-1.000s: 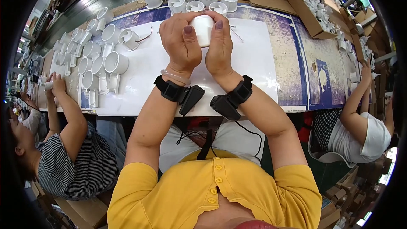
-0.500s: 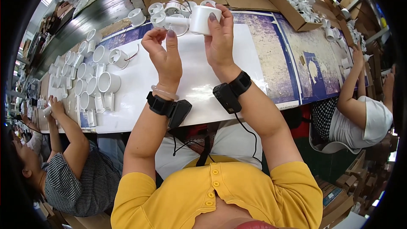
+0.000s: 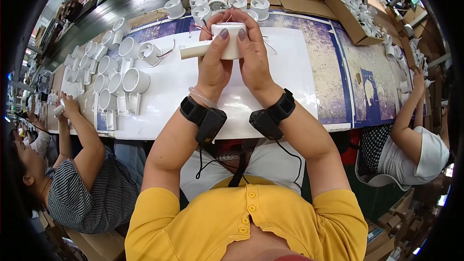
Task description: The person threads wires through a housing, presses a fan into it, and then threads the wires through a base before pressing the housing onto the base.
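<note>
Between my two hands, over the white sheet [image 3: 270, 87], is a white round fan housing [image 3: 232, 47] with a stubby handle pointing left. My left hand [image 3: 215, 65] is closed around its left side near the handle, the thumb lying on the front. On the other side my right hand [image 3: 254, 63] grips it, thumb also in front. Most of the fingers are hidden behind the housing. Thin dark red wires stick out by the left fingers. Just beyond my hands stand several white cups with fan blades [image 3: 218, 1], some with wires.
At left stand several white housings with handles [image 3: 136, 80] and a wired fan cup [image 3: 149, 53]. A cardboard box of white parts [image 3: 355, 19] is at the far right. Co-workers sit on both sides; the left one's hands [image 3: 70, 105] hold a white part.
My left hand has moved in to grip the housing, which before was held by my right hand alone. The housing is nearer to me and lower.
</note>
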Demonstrator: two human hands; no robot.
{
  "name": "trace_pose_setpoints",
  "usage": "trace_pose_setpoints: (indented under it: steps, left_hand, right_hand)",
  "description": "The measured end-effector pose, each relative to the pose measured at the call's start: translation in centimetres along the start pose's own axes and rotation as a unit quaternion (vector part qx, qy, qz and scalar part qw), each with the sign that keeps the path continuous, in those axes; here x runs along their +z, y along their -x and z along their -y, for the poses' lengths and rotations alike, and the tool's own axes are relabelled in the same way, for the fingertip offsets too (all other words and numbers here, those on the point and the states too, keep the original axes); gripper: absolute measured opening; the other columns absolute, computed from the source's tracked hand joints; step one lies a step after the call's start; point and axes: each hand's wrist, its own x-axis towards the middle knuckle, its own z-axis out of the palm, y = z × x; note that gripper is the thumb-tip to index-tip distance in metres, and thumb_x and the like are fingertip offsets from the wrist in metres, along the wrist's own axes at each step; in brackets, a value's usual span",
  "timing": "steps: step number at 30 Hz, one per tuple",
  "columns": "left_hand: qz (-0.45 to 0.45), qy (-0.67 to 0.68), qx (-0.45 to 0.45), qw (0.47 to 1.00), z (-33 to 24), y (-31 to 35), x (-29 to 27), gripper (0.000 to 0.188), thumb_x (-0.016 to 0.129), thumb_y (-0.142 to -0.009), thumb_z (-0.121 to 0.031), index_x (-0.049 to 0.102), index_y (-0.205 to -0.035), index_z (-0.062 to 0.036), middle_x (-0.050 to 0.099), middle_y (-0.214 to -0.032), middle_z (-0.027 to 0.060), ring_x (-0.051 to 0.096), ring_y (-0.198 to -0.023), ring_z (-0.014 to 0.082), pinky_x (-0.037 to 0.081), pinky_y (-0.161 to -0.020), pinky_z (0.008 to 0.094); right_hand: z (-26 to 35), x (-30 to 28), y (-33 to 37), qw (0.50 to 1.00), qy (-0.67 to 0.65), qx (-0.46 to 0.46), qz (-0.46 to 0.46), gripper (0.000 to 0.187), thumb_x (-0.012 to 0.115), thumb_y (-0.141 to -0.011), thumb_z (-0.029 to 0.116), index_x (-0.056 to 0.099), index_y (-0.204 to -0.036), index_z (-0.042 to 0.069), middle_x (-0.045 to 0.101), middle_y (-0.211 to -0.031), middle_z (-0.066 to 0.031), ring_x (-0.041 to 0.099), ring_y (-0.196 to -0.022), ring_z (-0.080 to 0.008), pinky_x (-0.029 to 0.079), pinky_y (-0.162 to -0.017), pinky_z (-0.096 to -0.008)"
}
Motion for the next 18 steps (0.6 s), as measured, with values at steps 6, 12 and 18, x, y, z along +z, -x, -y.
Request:
trace_pose_setpoints:
  steps: [6, 12, 18]
  left_hand:
    - [-0.032, -0.005, 0.025, 0.999, 0.6, 0.1, 0.3, 0.033, 0.059, -0.088, -0.012, 0.045, -0.118, -0.0056, 0.051, -0.121, 0.0081, 0.047, -0.117, 0.0191, 0.039, -0.101, 0.0330]
    - [-0.028, -0.003, 0.010, 1.000, 0.4, 0.0, -0.5, 0.032, 0.058, -0.088, -0.010, 0.044, -0.116, -0.0048, 0.050, -0.124, 0.0088, 0.047, -0.117, 0.0193, 0.039, -0.101, 0.0323]
    - [-0.002, -0.117, 0.089, 0.989, 0.7, -0.2, 0.1, 0.045, 0.066, -0.086, -0.015, 0.041, -0.121, -0.0027, 0.049, -0.121, 0.0085, 0.048, -0.114, 0.0186, 0.040, -0.098, 0.0313]
  right_hand:
    - [-1.7, -0.2, 0.3, 0.989, 0.116, -0.084, -0.020, 0.029, 0.045, -0.098, 0.018, 0.041, -0.124, 0.007, 0.048, -0.122, -0.0087, 0.045, -0.114, -0.0174, 0.034, -0.100, -0.0299]
    - [-2.2, 0.0, 0.4, 0.993, 0.101, -0.067, -0.014, 0.023, 0.040, -0.100, 0.017, 0.043, -0.120, 0.007, 0.046, -0.127, -0.0100, 0.043, -0.120, -0.0180, 0.032, -0.104, -0.0317]
    - [-1.6, -0.5, 0.2, 0.999, -0.017, 0.013, -0.049, 0.024, 0.039, -0.100, 0.019, 0.044, -0.120, 0.007, 0.048, -0.124, -0.0099, 0.046, -0.116, -0.0184, 0.035, -0.102, -0.0317]
